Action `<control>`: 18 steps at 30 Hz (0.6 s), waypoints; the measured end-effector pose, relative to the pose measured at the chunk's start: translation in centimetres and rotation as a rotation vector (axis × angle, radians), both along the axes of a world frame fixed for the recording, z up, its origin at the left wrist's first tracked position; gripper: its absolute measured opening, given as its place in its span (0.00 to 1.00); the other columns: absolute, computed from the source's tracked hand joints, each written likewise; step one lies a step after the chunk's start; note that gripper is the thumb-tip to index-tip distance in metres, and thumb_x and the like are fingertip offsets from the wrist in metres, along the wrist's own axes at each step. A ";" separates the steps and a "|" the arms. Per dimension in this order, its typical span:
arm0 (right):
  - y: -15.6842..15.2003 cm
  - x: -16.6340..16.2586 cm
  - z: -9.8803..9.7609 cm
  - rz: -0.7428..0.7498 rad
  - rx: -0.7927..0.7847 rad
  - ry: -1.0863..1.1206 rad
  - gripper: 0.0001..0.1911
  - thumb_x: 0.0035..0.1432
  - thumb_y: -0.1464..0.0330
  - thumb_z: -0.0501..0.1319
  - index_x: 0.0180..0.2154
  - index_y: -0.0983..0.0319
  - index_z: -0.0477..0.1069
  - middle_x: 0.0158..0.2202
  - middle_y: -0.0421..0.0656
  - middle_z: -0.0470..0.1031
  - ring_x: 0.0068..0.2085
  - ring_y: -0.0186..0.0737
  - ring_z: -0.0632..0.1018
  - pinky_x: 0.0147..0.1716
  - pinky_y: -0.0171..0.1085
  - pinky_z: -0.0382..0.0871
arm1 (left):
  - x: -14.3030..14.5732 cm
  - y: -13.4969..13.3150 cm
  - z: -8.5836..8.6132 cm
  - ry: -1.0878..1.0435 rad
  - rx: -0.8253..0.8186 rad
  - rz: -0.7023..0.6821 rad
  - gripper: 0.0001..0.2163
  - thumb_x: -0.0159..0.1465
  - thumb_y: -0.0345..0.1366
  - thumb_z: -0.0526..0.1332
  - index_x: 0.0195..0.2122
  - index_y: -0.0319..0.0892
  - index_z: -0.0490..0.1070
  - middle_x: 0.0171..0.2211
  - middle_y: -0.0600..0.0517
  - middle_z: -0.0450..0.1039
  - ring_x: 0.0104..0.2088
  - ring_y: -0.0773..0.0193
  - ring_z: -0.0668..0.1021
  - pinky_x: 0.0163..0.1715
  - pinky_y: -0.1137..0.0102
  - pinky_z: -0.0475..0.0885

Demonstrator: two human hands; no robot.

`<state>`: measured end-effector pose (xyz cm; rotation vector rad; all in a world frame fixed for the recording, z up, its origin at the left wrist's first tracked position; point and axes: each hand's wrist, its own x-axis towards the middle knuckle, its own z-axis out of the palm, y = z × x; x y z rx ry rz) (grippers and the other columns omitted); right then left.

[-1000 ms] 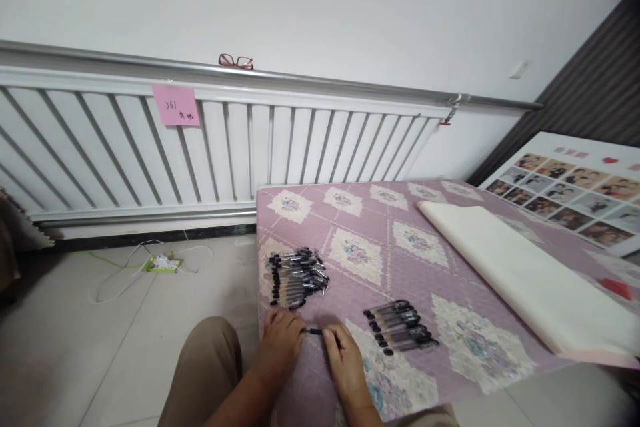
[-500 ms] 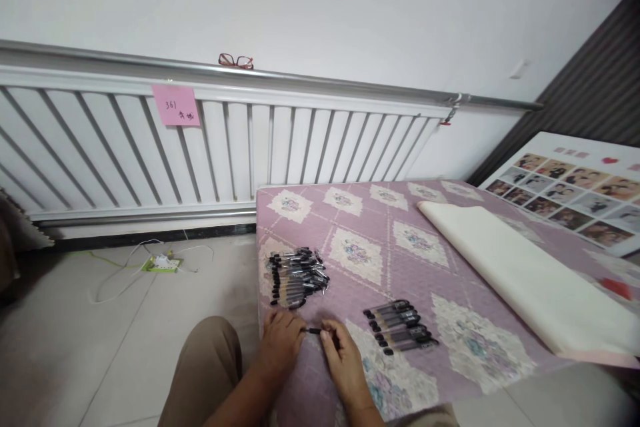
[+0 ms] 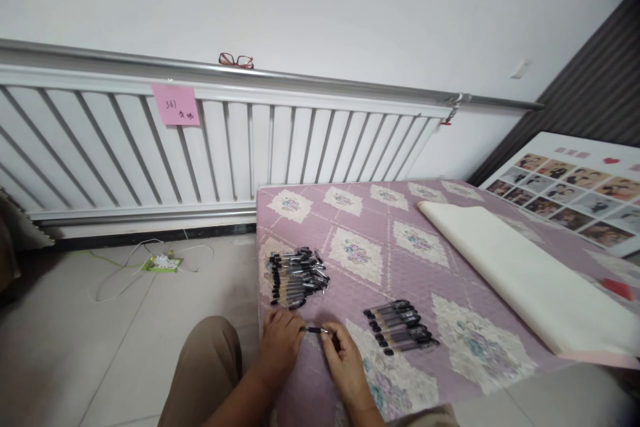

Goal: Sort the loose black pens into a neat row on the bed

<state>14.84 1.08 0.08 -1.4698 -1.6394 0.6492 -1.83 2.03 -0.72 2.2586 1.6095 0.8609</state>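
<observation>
A pen (image 3: 314, 329) with a black grip lies level between my two hands, low over the near left part of the bed-like surface. My left hand (image 3: 281, 340) is closed round its left part, which the fingers hide. At the other end, my right hand (image 3: 344, 360) pinches with thumb and forefinger at the silvery tip. Just beyond my left hand is a pile of pens and pen parts (image 3: 297, 277), with dark ends and clear barrels. To the right of my right hand, several capped pens (image 3: 400, 325) lie side by side in a row.
A purple flowered cover (image 3: 360, 307) spreads under everything. Right of the pens lies a long cream-coloured folded sheet (image 3: 510, 267). A photo board (image 3: 570, 190) leans farther right. The white radiator (image 3: 300, 147) runs behind; a power strip (image 3: 163, 263) with cords is on the floor.
The pen's silvery tip now shows more at my right fingertips. Both hands stay in nearly the same place, and the laid-out pens have not moved.
</observation>
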 end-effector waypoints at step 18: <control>0.0 0.0 0.1 0.030 0.000 -0.036 0.13 0.60 0.60 0.53 0.33 0.60 0.71 0.31 0.43 0.75 0.35 0.40 0.75 0.36 0.35 0.69 | -0.1 -0.1 0.2 0.005 -0.002 0.015 0.07 0.64 0.32 0.54 0.37 0.47 0.71 0.37 0.54 0.72 0.42 0.61 0.71 0.48 0.61 0.59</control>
